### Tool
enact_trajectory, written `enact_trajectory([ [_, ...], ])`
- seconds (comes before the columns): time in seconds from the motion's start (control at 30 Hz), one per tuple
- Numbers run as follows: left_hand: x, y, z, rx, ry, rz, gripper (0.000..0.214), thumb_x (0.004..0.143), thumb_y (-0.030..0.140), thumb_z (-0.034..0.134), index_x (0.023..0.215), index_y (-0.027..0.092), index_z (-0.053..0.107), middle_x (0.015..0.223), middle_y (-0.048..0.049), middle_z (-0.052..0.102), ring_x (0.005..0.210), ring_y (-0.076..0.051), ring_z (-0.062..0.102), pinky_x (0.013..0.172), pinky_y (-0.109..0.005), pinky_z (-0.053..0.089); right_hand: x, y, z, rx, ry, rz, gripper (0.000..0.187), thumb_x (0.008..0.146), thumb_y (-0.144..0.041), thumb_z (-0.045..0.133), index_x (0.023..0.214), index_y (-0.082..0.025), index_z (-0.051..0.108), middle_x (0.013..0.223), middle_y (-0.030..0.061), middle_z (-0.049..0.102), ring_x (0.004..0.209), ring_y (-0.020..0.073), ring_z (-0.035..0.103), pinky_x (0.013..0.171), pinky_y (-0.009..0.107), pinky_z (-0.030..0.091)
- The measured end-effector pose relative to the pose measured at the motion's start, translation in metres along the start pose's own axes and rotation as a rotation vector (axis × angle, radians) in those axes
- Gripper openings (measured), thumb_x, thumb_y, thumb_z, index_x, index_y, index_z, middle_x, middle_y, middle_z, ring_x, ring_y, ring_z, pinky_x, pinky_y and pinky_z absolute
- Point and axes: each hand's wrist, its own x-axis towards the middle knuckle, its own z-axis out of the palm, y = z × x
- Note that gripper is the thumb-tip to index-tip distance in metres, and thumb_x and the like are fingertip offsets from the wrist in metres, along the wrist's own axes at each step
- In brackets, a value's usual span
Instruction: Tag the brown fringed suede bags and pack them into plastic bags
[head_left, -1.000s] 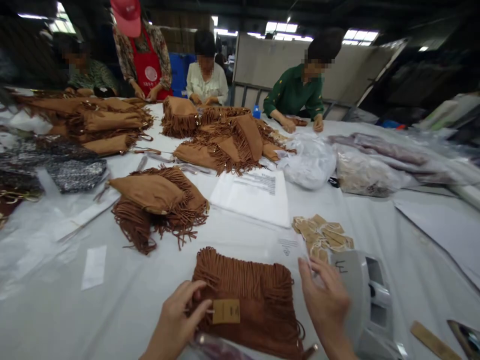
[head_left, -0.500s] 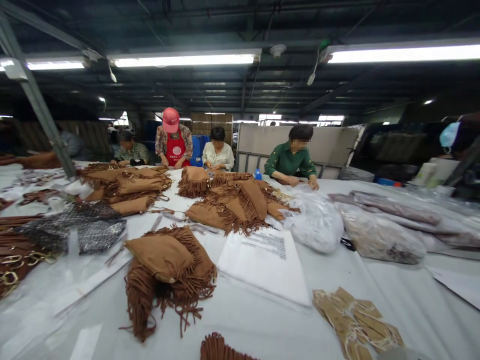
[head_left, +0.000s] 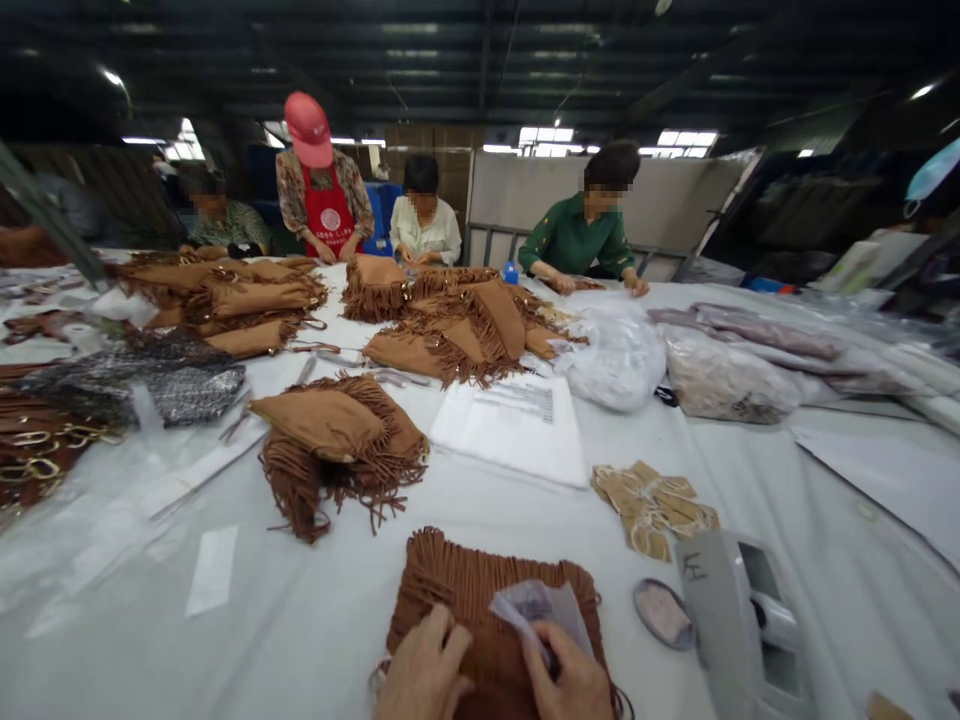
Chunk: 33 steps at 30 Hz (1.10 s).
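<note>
A brown suede bag with long fringe (head_left: pixel 487 575) lies flat at the bottom middle of the head view, its near edge cut off by the frame. My left hand (head_left: pixel 421 665) rests on the bag's left side, fingers a little bent and apart, with nothing seen in them. Over the right side of the fringe, my right hand (head_left: pixel 571 680) pinches a small translucent plastic bag (head_left: pixel 555 605) between thumb and fingers. Something dark shows by those fingertips, too small to make out.
Beyond lie more fringed bags (head_left: pixel 322 420), a stack of white sheets (head_left: pixel 510 435) and tan tags with strings (head_left: pixel 652 500). A grey device (head_left: pixel 727 600) and a small round dish (head_left: pixel 664 612) sit at right. Several people work across the table.
The view has tilted down. Both my hands and most of the near fringed bag have come into sight, along with the grey device and the round dish.
</note>
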Motion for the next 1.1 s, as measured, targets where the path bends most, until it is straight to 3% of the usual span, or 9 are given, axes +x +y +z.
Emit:
enact_trajectory([
  [0.13, -0.006, 0.004, -0.027, -0.102, -0.013, 0.127, 0.015, 0.086, 0.013, 0.046, 0.082, 0.023, 0.057, 0.087, -0.0043, 0.056, 0.079, -0.018, 0.058, 0.071, -0.028, 0.046, 0.002, -0.005, -0.012, 0.159, -0.036, 0.443, 0.049, 0.078, -0.066, 0.05, 0.07, -0.02, 0.065, 0.055, -0.0005, 0.062, 0.052, 0.017, 0.058, 0.052, 0.025, 0.046],
  [0.23, -0.012, -0.003, -0.053, -0.396, 0.003, 0.143, 0.022, 0.093, 0.021, 0.038, 0.082, 0.022, 0.057, 0.082, -0.0042, 0.057, 0.077, -0.016, 0.056, 0.07, -0.025, 0.044, -0.001, -0.015, -0.016, 0.243, -0.012, 0.534, 0.05, 0.071, -0.068, 0.057, 0.069, -0.019, 0.064, 0.054, -0.0008, 0.059, 0.054, 0.0176, 0.056, 0.054, 0.026, 0.045],
  [0.3, -0.016, -0.012, -0.065, -0.594, 0.053, 0.045, 0.021, 0.093, 0.027, 0.042, 0.08, 0.021, 0.056, 0.079, -0.0029, 0.056, 0.075, -0.015, 0.054, 0.068, -0.024, 0.043, -0.006, -0.026, -0.012, 0.351, -0.052, 0.55, 0.049, 0.069, -0.067, 0.06, 0.066, -0.018, 0.062, 0.054, -0.001, 0.057, 0.055, 0.0167, 0.054, 0.055, 0.026, 0.045],
  [0.43, -0.02, -0.035, -0.072, -0.89, 0.154, -0.238, 0.021, 0.089, 0.037, 0.053, 0.081, 0.019, 0.057, 0.075, -0.0004, 0.056, 0.071, -0.014, 0.051, 0.065, -0.024, 0.041, -0.014, -0.054, 0.013, 0.794, -0.286, 0.698, 0.046, 0.069, -0.062, 0.067, 0.073, -0.017, 0.06, 0.065, 0.001, 0.061, 0.062, 0.016, 0.058, 0.061, 0.028, 0.05],
  [0.53, -0.02, -0.048, -0.074, -1.024, 0.177, -0.289, 0.024, 0.087, 0.041, 0.055, 0.085, 0.018, 0.058, 0.075, 0.0004, 0.056, 0.068, -0.012, 0.048, 0.063, -0.023, 0.04, -0.015, -0.076, 0.033, 1.034, -0.417, 0.824, 0.047, 0.071, -0.06, 0.068, 0.089, -0.017, 0.062, 0.081, 0.0035, 0.065, 0.072, 0.016, 0.061, 0.069, 0.03, 0.053],
  [0.73, -0.005, -0.055, -0.074, -1.172, 0.075, -0.268, 0.031, 0.086, 0.048, 0.057, 0.085, 0.017, 0.057, 0.068, 0.0033, 0.05, 0.06, -0.01, 0.043, 0.057, -0.021, 0.034, -0.007, -0.097, 0.055, 1.0, -0.455, 0.726, 0.046, 0.068, -0.061, 0.069, 0.077, -0.017, 0.058, 0.073, -0.0001, 0.062, 0.071, 0.015, 0.059, 0.074, 0.031, 0.052],
  [0.87, 0.01, -0.051, -0.059, -1.23, -0.088, -0.23, 0.034, 0.086, 0.052, 0.054, 0.083, 0.018, 0.052, 0.059, 0.0076, 0.039, 0.053, -0.008, 0.034, 0.051, -0.021, 0.028, -0.005, -0.091, 0.059, 0.805, -0.458, 0.606, 0.048, 0.074, -0.062, 0.061, 0.076, -0.015, 0.063, 0.062, 0.0002, 0.06, 0.056, 0.0132, 0.054, 0.057, 0.025, 0.047],
  [1.0, 0.017, -0.044, -0.047, -1.129, -0.104, -0.186, 0.03, 0.088, 0.048, 0.05, 0.083, 0.018, 0.051, 0.068, 0.0044, 0.046, 0.062, -0.011, 0.041, 0.059, -0.022, 0.034, -0.006, -0.082, 0.059, 0.696, -0.441, 0.504, 0.036, 0.073, -0.049, 0.063, 0.07, -0.013, 0.067, 0.065, 0.0029, 0.066, 0.062, 0.0173, 0.058, 0.056, 0.025, 0.046],
  [1.1, 0.019, -0.038, -0.046, -0.964, -0.089, -0.138, 0.025, 0.09, 0.04, 0.047, 0.082, 0.018, 0.055, 0.075, 0.0009, 0.053, 0.073, -0.014, 0.049, 0.068, -0.025, 0.039, -0.008, -0.075, 0.059, 0.705, -0.436, 0.527, 0.026, 0.07, -0.033, 0.062, 0.085, -0.014, 0.069, 0.071, 0.0031, 0.068, 0.06, 0.0168, 0.059, 0.052, 0.024, 0.046],
])
